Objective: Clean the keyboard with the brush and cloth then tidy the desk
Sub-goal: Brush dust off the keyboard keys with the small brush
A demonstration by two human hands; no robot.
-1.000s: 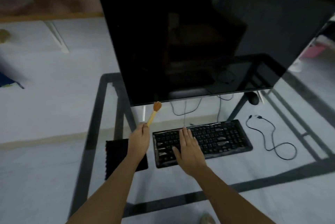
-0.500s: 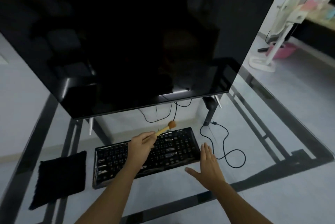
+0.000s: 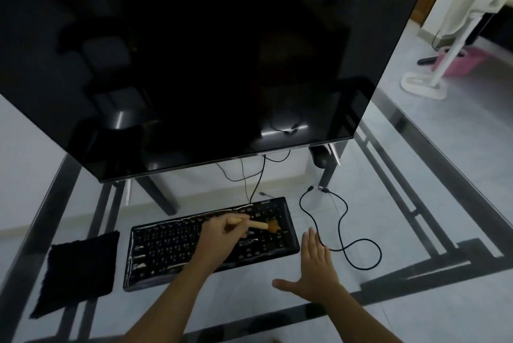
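Observation:
A black keyboard [image 3: 172,248] lies on the glass desk [image 3: 394,203] in front of a large dark monitor. My left hand [image 3: 219,237] is over the keyboard's middle, closed around a small wooden brush [image 3: 263,225] whose orange bristles touch the keys at the right end. My right hand [image 3: 316,267] rests flat and open on the glass just right of the keyboard's front corner, holding nothing. A black cloth [image 3: 77,267] lies flat to the left of the keyboard.
The monitor [image 3: 194,65] stands close behind the keyboard on thin legs. A loose black cable [image 3: 344,234] loops on the glass to the right. A black mouse [image 3: 322,159] sits behind the monitor's right leg. A white floor fan [image 3: 433,76] stands far right.
My left hand has carried the brush from the left side across to the keyboard's right end and lowered the bristles onto the keys. My right hand left the keys and settled on the glass.

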